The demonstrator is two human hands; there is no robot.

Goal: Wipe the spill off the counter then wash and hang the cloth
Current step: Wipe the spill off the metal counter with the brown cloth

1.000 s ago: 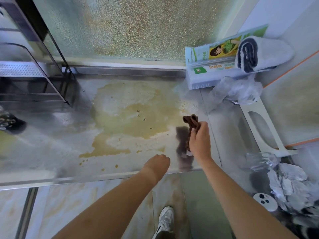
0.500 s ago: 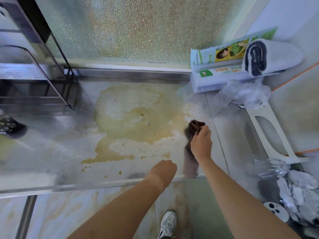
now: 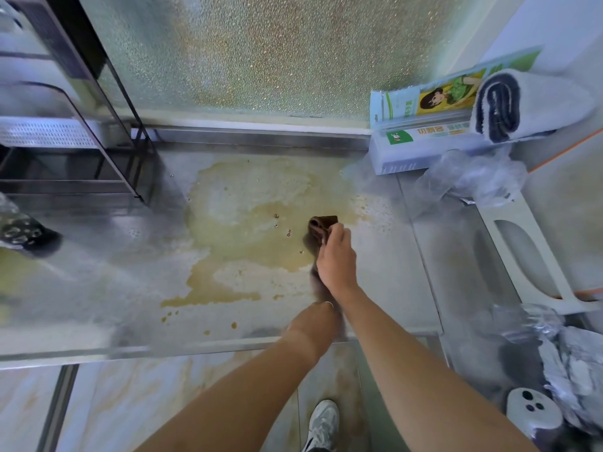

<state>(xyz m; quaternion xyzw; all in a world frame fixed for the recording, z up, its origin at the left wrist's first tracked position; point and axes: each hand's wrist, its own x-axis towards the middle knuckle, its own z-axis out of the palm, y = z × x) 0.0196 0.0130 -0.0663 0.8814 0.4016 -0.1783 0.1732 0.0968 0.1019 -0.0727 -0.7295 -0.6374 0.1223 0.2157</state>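
Fingers (image 3: 337, 231) of the right hand (image 3: 336, 262) pinch the brown cloth (image 3: 321, 225) — over the spill (image 3: 248, 230); left fingers hidden.

A counter (image 3: 107, 288) fills the middle of the frame, with a spill (image 3: 248, 230) spread across its centre. A cloth (image 3: 321, 225) lies on the spill's right edge, under the right hand (image 3: 336, 259). The left hand (image 3: 315, 319) sits just below, at the counter's lower edge. A rack (image 3: 81, 151) stands at upper left. A box (image 3: 421, 138) lies at upper right, a rolled towel (image 3: 522, 102) on it, and a plastic bag (image 3: 470, 181) below it. A shoe (image 3: 321, 425) shows at bottom centre.
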